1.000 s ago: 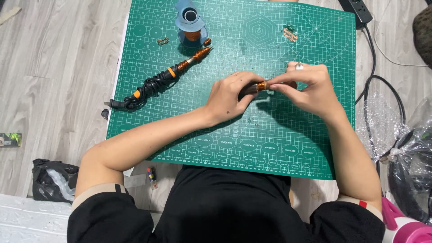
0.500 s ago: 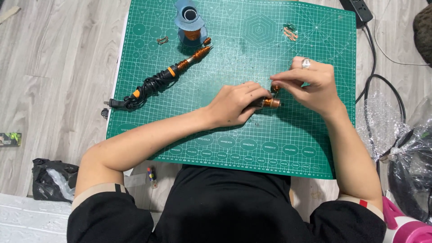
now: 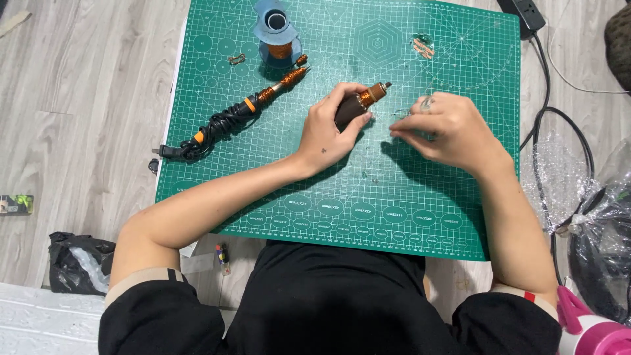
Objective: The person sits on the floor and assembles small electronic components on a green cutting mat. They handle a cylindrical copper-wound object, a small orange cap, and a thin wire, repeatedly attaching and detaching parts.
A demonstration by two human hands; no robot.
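While the left hand [image 3: 328, 131] grips the small dark coil-wound cylinder [image 3: 358, 104] over the mat [image 3: 460, 217], the right hand [image 3: 447, 131] pinches fine wire [image 3: 402, 115] — light, rigid body, fragile winding — best held by the dark end.

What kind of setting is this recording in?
Likely a home hobby spot on the floor: a green cutting mat lies on wood-look flooring, with a soldering iron and a copper wire spool on it.
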